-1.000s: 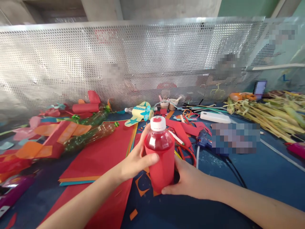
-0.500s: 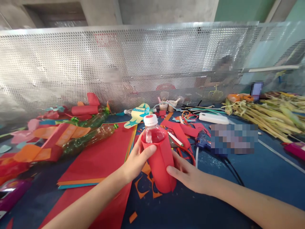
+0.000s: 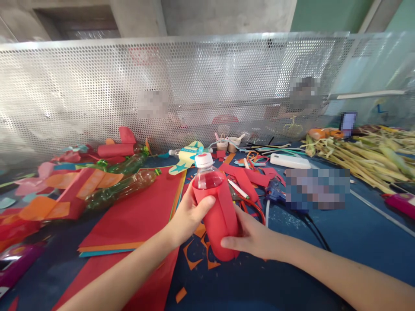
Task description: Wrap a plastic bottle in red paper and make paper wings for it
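A clear plastic bottle (image 3: 207, 172) with a white cap tilts slightly in the centre, wrapped in a red sheet (image 3: 218, 224) from its shoulder down. My left hand (image 3: 191, 214) grips its left side, thumb across the front near the top of the sheet. On the right side my right hand (image 3: 249, 233) holds it lower, thumb on the front and the other fingers hidden behind. The sheet's overlapping edge shows on the right of the bottle. Beneath and beside it lie orange paper scraps (image 3: 193, 259) on the blue table (image 3: 272, 280).
Red sheets (image 3: 129, 216) lie to the left, by green bottles (image 3: 119, 190) and paper cut-outs. Behind are a yellow star-decorated bottle (image 3: 188, 156) and a perforated screen (image 3: 201, 77). A blue glue gun (image 3: 275, 192), marker (image 3: 238, 188), white power strip (image 3: 290, 161) and dried husks (image 3: 366, 155) sit right.
The bottle has turned a little in my hands, and the sheet's edge shows differently. My right thumb has moved slightly down and left. My left hand has barely moved.
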`<state>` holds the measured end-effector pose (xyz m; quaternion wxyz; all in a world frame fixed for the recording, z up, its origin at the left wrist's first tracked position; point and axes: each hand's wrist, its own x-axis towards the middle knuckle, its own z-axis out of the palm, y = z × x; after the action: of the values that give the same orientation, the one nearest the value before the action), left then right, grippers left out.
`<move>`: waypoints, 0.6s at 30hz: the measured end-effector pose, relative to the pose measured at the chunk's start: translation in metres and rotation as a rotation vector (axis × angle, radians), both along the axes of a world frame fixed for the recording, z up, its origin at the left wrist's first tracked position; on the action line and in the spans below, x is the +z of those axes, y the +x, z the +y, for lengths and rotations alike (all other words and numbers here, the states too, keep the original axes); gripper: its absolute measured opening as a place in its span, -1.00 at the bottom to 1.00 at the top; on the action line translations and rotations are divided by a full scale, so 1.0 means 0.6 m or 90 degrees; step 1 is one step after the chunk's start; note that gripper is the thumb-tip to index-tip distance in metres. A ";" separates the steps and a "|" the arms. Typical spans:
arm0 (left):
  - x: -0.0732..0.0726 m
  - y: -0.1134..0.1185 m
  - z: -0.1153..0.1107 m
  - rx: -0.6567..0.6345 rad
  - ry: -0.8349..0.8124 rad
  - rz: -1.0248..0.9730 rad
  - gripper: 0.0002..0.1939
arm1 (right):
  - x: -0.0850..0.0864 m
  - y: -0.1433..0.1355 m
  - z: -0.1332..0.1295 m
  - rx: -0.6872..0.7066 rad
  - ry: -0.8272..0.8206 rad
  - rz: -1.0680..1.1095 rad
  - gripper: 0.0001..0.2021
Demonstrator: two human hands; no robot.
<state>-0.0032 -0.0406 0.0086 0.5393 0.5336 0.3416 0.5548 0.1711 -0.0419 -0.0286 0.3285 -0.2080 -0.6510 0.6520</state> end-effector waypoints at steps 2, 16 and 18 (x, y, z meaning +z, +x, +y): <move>-0.001 0.000 0.000 0.009 -0.008 -0.011 -0.38 | -0.002 -0.001 -0.002 -0.021 0.027 -0.017 -0.21; 0.004 0.015 0.001 -0.051 -0.202 -0.078 -0.62 | 0.000 -0.004 -0.002 0.001 -0.267 0.083 -0.23; 0.001 0.015 0.004 -0.036 -0.212 -0.094 -0.60 | 0.002 -0.004 -0.004 0.014 -0.299 0.079 -0.21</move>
<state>0.0055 -0.0383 0.0093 0.6591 0.4046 0.3730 0.5127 0.1687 -0.0443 -0.0276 0.3036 -0.2311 -0.4625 0.8003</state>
